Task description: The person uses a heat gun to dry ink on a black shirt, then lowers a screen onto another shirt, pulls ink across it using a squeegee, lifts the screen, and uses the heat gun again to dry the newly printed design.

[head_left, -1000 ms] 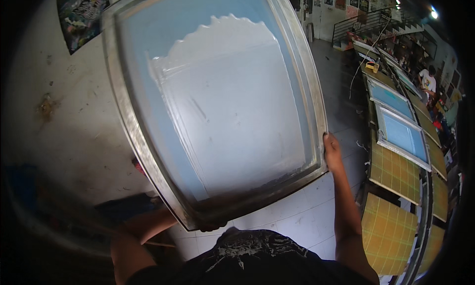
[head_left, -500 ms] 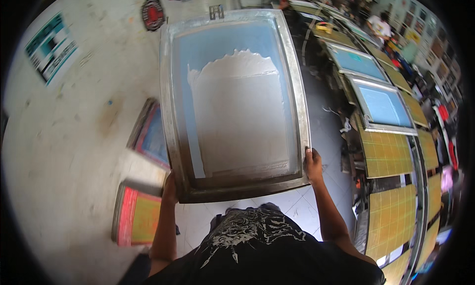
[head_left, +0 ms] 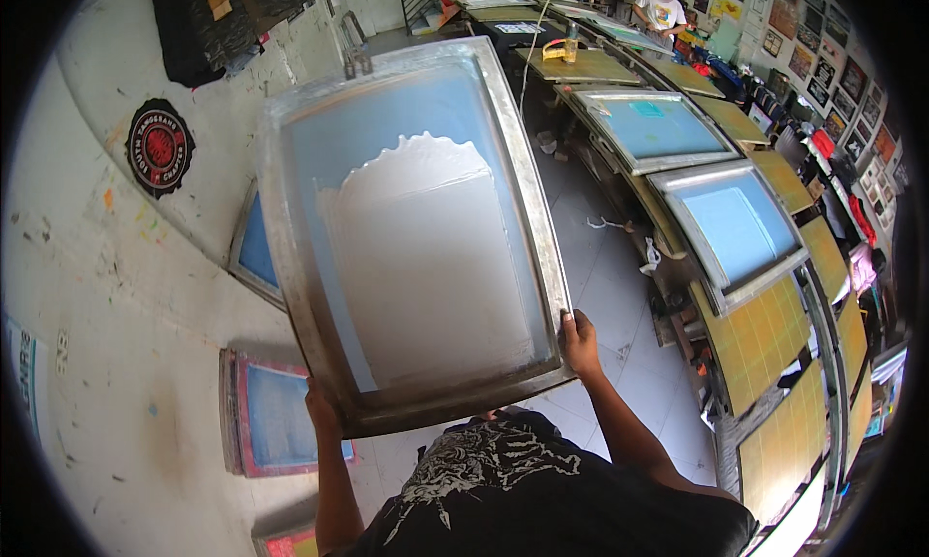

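Observation:
Held up in front of me is a large screen printing frame (head_left: 530,218), with metal-grey rails around a blue mesh. A greyish-white coating with a ragged upper edge covers much of the mesh. My left hand (head_left: 322,409) grips the frame's near left corner; its fingers are partly hidden behind the rail. At the near right side, my right hand (head_left: 580,345) is closed around the rail, thumb on top. Small metal hinge clips (head_left: 356,61) stick up at the frame's far edge.
More screens, including a blue one with a pink edge (head_left: 281,417), lean along the left wall. On the right runs a long printing table (head_left: 755,339) with yellowish boards and two blue-meshed frames (head_left: 740,218). A person (head_left: 661,13) stands at its far end.
The view has swung right and ahead, so the wall shifts and more of the table shows. The held frame sits lower and further left in view, tilted slightly. Both hands keep their grip.

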`<action>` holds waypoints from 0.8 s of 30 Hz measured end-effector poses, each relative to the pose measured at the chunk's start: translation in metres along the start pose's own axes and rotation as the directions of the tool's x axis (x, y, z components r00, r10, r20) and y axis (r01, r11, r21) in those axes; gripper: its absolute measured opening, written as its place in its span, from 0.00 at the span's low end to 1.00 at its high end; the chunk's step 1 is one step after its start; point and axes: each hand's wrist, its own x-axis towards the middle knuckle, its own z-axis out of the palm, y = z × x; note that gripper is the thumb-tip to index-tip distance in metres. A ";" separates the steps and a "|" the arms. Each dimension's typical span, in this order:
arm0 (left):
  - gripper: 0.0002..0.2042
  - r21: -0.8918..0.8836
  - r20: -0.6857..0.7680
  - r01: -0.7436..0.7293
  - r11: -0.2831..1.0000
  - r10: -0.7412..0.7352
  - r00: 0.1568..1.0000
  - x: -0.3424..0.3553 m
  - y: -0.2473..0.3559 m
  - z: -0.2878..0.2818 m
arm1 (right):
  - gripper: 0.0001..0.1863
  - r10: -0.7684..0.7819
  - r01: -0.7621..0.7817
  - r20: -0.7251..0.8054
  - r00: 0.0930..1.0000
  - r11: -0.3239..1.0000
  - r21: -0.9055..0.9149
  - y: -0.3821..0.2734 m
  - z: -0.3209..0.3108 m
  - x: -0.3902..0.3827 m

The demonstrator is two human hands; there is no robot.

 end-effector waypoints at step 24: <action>0.27 0.171 0.298 -0.085 0.982 0.031 0.954 0.682 0.095 0.333 | 0.20 0.075 -0.057 -0.229 0.971 0.995 0.083 -0.028 0.305 0.578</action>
